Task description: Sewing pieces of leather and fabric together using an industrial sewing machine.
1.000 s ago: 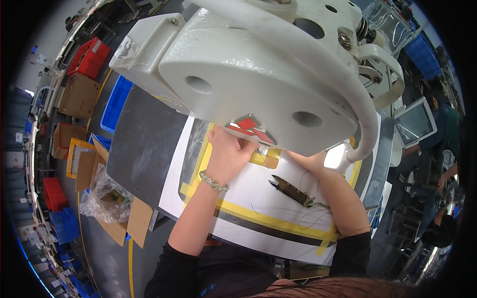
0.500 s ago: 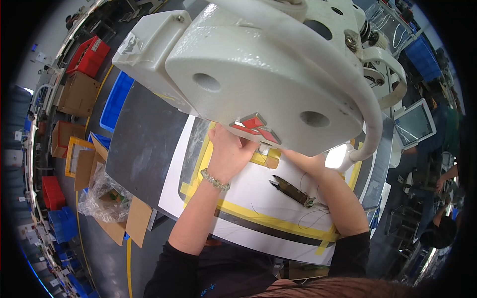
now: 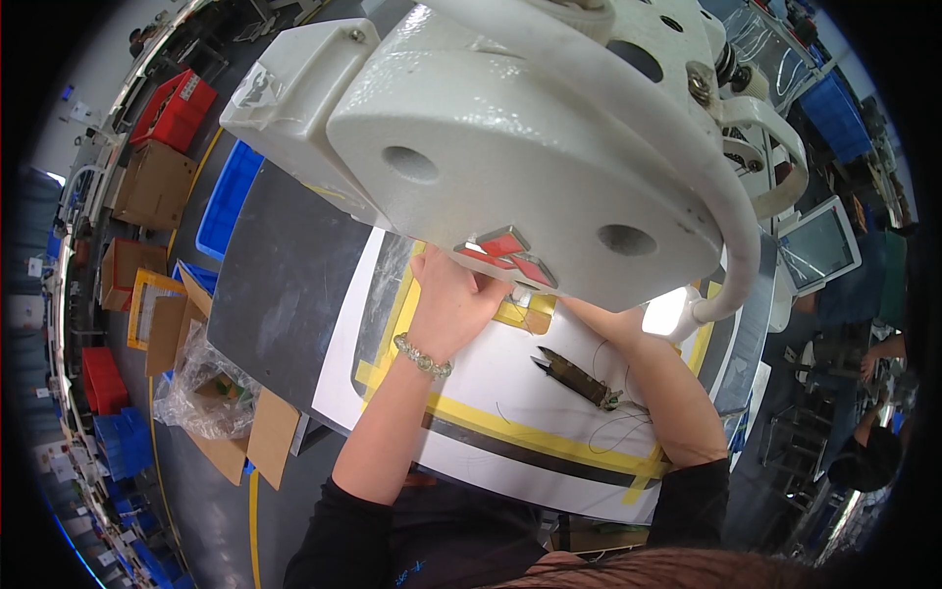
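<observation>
The big white head of an industrial sewing machine (image 3: 520,167) hangs over my work and hides much of both hands. My left hand (image 3: 453,294), with a bead bracelet (image 3: 424,357) at the wrist, rests under the machine's left front edge, its fingertips out of sight. Only the wrist side of my right hand (image 3: 587,316) shows, reaching in from the right; its fingers are hidden. Between them is a yellowish plate (image 3: 525,316) below the needle area. Dark thread snips (image 3: 577,377) lie nearer me on the white work surface (image 3: 491,378), with loose dark thread by their handle end.
Yellow tape (image 3: 530,432) borders the white surface. A lit lamp (image 3: 670,312) shines beside my right forearm. Left of the dark table (image 3: 280,275) stand an open cardboard box (image 3: 221,393) with clear plastic and a blue bin (image 3: 228,201). A screen (image 3: 820,245) and another person (image 3: 873,393) are at right.
</observation>
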Demonstrator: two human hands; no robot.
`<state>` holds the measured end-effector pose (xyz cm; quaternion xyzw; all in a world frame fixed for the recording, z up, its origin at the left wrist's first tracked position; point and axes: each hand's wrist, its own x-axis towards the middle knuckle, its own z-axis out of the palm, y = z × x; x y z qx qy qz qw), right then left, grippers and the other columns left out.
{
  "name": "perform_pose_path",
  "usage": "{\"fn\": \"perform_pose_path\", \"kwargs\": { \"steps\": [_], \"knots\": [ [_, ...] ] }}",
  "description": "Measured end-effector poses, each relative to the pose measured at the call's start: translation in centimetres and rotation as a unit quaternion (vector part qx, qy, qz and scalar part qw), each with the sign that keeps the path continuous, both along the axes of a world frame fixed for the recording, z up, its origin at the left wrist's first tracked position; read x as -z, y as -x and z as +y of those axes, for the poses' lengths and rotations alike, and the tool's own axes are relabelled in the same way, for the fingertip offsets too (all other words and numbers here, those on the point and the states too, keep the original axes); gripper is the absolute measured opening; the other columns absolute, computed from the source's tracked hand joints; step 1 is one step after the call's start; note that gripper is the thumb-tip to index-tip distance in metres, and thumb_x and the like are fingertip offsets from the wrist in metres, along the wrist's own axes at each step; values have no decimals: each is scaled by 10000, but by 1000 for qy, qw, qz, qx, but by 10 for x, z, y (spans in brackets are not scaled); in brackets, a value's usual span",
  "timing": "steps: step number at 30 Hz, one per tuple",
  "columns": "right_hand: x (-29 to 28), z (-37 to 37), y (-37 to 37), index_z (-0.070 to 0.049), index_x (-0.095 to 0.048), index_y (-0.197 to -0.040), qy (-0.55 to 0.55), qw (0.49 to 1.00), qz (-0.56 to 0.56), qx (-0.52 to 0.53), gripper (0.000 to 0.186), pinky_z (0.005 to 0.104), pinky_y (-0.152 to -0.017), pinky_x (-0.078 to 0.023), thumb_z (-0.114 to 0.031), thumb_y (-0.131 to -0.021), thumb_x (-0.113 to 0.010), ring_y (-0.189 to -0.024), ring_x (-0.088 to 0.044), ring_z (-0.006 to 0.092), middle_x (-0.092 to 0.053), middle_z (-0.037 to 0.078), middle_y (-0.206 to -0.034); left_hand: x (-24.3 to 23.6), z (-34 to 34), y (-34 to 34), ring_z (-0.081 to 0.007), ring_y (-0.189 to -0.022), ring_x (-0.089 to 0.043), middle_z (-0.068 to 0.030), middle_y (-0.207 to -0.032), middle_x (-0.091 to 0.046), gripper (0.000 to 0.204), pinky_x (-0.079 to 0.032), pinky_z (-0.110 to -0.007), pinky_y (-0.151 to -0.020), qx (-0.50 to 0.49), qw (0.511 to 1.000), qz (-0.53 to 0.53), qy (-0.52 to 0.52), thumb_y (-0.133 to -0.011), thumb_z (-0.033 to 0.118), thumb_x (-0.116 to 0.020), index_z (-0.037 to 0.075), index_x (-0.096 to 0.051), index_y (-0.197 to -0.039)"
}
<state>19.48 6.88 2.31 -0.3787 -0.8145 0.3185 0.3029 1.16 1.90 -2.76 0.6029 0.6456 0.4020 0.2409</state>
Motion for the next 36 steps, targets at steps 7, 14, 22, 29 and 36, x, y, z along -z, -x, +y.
{"fn": "perform_pose_path", "kwargs": {
  "steps": [7, 14, 22, 29, 36],
  "knots": [
    [1, 2, 2, -16, -612, -834, -3, 999, -40, 9, 107, 407, -724, -497, -76, -745, -616, -811, -608, 364, -634, 161, -845, -1, 1, 0, -253, -828, -474, -38, -637, -543, 137, -268, -387, -739, -1, 1000, 8, 3, -701, 207, -644, 114, -709, -777],
    [5, 2, 2, -7, -605, -811, 5, 999, -29, 26, 105, 411, -708, -489, -68, -730, -629, -794, -605, 371, -626, 171, -811, 2, 1, 0, -259, -802, -472, -39, -613, -532, 117, -268, -386, -734, -3, 1000, 13, -7, -705, 206, -647, 102, -687, -739],
    [3, 1, 2, 1, -602, -803, 3, 999, -24, 24, 107, 409, -705, -488, -69, -727, -631, -796, -599, 381, -623, 183, -810, -1, -2, 1, -255, -859, -476, -40, -680, -567, 143, -276, -386, -777, 10, 1000, 7, -17, -718, 206, -654, 122, -710, -820],
    [12, 8, -4, -8, -613, -806, 21, 997, 67, -24, 116, 376, -707, -482, -90, -727, -635, -777, -600, 357, -620, 172, -807, 2, -5, 6, -254, -933, -450, -16, -771, -585, 217, -256, -380, -826, 41, 999, -32, -15, -736, 261, -695, 158, -721, -925],
    [19, 8, -6, -20, -631, -787, 41, 999, 6, -16, 117, 364, -697, -480, -110, -715, -652, -771, -604, 334, -631, 155, -816, -2, -6, 10, -241, -908, -435, -6, -708, -552, 229, -244, -364, -805, 57, 997, -41, 16, -735, 310, -720, 175, -728, -920]
  ]
}}
